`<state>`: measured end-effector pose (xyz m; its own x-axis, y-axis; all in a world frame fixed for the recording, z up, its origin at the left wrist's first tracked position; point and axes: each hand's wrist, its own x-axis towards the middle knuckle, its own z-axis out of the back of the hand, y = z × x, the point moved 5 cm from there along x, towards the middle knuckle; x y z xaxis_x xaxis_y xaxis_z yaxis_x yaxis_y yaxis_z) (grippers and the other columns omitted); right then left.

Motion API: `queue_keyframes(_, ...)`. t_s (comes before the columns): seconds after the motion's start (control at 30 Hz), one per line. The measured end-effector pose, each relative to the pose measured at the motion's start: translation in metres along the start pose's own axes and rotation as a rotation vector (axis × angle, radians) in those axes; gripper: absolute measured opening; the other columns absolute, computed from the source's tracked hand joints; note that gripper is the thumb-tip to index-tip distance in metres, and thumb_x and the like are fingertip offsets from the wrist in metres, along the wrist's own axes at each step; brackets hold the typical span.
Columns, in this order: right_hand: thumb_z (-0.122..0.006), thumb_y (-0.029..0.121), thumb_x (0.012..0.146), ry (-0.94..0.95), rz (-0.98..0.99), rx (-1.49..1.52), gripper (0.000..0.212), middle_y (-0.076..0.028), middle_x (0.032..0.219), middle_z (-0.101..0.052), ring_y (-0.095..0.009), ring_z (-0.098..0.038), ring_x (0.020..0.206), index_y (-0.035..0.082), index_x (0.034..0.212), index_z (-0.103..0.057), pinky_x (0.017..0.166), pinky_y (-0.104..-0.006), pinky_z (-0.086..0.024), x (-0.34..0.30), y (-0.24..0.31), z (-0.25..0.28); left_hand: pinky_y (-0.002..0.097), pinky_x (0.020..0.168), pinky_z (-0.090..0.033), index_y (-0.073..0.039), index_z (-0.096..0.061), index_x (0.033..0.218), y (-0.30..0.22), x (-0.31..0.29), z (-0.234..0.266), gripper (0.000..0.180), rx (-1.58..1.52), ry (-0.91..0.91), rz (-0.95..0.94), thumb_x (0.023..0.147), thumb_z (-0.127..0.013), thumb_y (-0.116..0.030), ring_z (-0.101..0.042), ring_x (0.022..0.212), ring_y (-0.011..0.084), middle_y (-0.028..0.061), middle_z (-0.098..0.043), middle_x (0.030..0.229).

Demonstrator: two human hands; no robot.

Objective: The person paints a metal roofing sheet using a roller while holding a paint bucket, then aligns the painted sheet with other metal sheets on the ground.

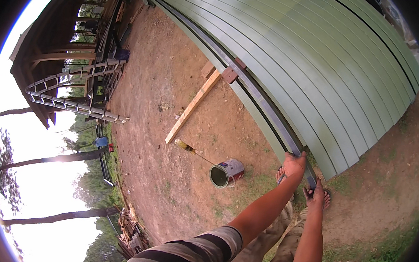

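One left grip [294,166] and one right grip [316,194] hold one grey bar [270,110], seemingly metal.

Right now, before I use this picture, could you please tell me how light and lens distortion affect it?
Head view: the sky at left is washed out to white; the timber shelter looks dark against it; the green panels carry a soft, pale sheen; the metal bar bows with the fisheye curve; the corners go black; the left hand shows no obvious motion blur.
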<state>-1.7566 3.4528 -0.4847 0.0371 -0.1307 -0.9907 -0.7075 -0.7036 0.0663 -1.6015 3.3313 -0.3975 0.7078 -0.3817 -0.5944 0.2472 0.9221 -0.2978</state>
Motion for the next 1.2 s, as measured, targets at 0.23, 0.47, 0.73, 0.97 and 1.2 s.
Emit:
queue_keyframes(0.23, -0.066, 0.046, 0.097, 0.008, -0.054, 0.004, 0.034, 0.001, 0.060, -0.052, -0.012, -0.049, 0.047, 0.013, 0.095, -0.061, 0.075, -0.0395, -0.062, -0.009, 0.003, -0.004, 0.0482, 0.095, -0.050, 0.001, -0.051, 0.124, 0.015, 0.023, -0.019, 0.072, -0.134, 0.084, -0.005, 0.078, -0.079, -0.045, -0.067, 0.108, 0.0422, 0.0261, -0.069, 0.114)
queue_keyframes(0.47, -0.071, 0.052, 0.091, -0.149, 0.318, -0.256, 0.061, -0.007, 0.118, -0.062, -0.022, -0.061, 0.111, 0.014, 0.136, -0.055, 0.100, -0.0441, -0.050, -0.041, 0.017, 0.010, 0.0459, 0.090, -0.054, 0.006, -0.042, 0.137, 0.021, 0.045, -0.025, 0.082, -0.597, 0.377, -0.086, 0.082, -0.083, -0.039, -0.065, 0.108, 0.0335, 0.0197, -0.062, 0.124)
queue_keyframes(0.73, -0.074, 0.060, 0.086, -0.032, 0.324, -0.224, 0.085, -0.009, 0.144, -0.055, -0.026, -0.051, 0.134, 0.008, 0.149, -0.047, 0.105, -0.0434, -0.039, -0.030, 0.056, 0.010, 0.0421, 0.087, -0.054, 0.003, -0.036, 0.145, 0.013, 0.036, -0.019, 0.090, -0.731, 0.536, -0.031, 0.081, -0.086, -0.037, -0.064, 0.104, 0.0280, 0.0197, -0.060, 0.126)
queue_keyframes(0.97, -0.069, 0.055, 0.093, -0.126, 0.477, -0.139, 0.069, -0.008, 0.135, -0.060, -0.024, -0.058, 0.122, 0.007, 0.141, -0.055, 0.097, -0.0392, -0.047, -0.016, 0.066, 0.001, 0.0404, 0.089, -0.052, -0.001, -0.043, 0.140, 0.024, 0.019, 0.008, 0.067, -0.581, 0.034, -0.193, 0.089, -0.077, -0.027, -0.063, 0.107, 0.0267, 0.0165, -0.062, 0.120)
queue_keyframes(1.2, -0.062, 0.045, 0.101, -0.053, 0.545, -0.213, 0.059, -0.012, 0.138, -0.059, -0.026, -0.057, 0.123, 0.004, 0.142, -0.053, 0.100, -0.0434, -0.046, 0.012, 0.076, 0.013, 0.0347, 0.078, -0.053, -0.003, -0.049, 0.131, -0.009, -0.027, 0.025, 0.044, -0.446, 0.016, -0.450, 0.091, -0.066, -0.006, -0.063, 0.085, 0.0194, 0.0104, -0.065, 0.098)
